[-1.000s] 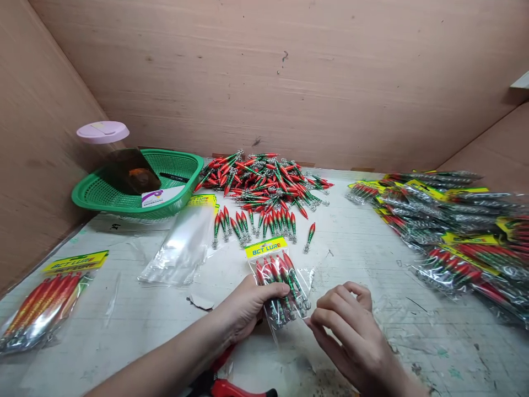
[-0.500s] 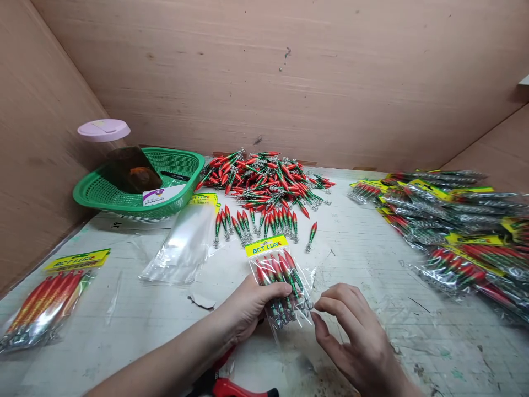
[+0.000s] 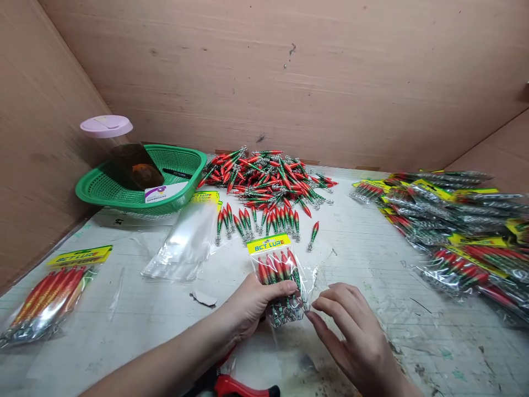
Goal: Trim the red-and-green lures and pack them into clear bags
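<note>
In my left hand (image 3: 256, 303) is a clear plastic bag (image 3: 278, 317) with a yellow "BCT LURE" header, my thumb pressed across its front. Several red-and-green fishing lures stand side by side in it, hooks downward. My right hand (image 3: 351, 331) closes thumb and forefinger on the hooked tail of the rightmost lure (image 3: 295, 270), at the bag's lower right edge. Whether the fingertips grip the hooks directly or through the plastic cannot be made out. Beyond the bag, several loose lures (image 3: 285, 220) lie in a row.
A pile of lures (image 3: 268, 176) lies at the back. Empty header bags (image 3: 182, 242) lie beside a green basket (image 3: 177, 207) holding a lidded drink cup (image 3: 134, 165). Filled packs (image 3: 458, 220) are heaped at right, another pack (image 3: 53, 298) at left. Red-handled pliers (image 3: 242, 386) lie in front.
My right thumb and fingertips have moved slightly left and closed at the rightmost lure's hooks. The lures in the bag sit more upright. The whole view has shifted a little.
</note>
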Demonstrator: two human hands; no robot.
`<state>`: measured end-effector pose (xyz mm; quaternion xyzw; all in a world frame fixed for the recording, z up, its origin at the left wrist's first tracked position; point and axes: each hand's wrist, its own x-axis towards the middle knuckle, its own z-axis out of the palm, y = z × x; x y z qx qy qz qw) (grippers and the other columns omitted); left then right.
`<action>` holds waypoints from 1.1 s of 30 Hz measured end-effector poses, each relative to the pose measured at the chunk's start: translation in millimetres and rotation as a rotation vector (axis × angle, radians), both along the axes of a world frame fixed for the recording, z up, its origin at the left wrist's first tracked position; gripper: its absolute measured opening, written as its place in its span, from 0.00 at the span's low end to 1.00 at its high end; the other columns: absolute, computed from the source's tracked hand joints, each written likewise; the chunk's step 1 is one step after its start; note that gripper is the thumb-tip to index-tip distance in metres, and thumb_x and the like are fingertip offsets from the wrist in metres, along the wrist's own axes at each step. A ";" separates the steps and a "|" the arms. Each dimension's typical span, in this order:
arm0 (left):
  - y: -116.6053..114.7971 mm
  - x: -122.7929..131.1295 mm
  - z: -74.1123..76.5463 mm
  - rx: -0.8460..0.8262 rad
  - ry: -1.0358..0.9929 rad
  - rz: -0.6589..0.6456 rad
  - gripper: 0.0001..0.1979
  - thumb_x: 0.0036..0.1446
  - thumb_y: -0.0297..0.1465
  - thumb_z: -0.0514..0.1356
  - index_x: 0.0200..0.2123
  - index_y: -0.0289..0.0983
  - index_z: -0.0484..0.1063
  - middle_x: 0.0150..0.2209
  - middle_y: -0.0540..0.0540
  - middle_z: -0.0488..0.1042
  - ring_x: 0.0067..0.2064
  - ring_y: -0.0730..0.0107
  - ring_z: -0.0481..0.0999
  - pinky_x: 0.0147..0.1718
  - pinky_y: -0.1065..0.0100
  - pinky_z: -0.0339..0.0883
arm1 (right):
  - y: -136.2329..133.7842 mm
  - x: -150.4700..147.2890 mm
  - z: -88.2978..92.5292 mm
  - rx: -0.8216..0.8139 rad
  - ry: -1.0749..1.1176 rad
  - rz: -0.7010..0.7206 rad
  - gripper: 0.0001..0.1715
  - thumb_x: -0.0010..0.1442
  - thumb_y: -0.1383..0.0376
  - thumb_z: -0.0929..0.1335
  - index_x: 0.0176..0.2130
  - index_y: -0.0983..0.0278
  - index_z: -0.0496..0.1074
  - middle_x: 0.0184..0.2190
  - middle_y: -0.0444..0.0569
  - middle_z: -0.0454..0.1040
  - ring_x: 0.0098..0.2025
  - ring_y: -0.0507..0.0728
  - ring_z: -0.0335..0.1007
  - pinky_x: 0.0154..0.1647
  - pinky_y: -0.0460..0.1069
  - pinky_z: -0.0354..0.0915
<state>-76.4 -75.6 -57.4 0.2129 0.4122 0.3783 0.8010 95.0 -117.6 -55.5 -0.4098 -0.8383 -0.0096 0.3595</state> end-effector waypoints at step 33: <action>-5.4 -11.6 -3.4 0.021 0.156 -0.413 0.59 0.33 0.20 0.70 0.64 0.43 0.39 0.31 0.47 0.76 0.31 0.61 0.78 0.29 0.67 0.69 | -6.0 11.0 -12.6 -0.090 -0.038 -0.015 0.08 0.62 0.74 0.63 0.32 0.65 0.67 0.27 0.47 0.65 0.31 0.54 0.58 0.31 0.50 0.56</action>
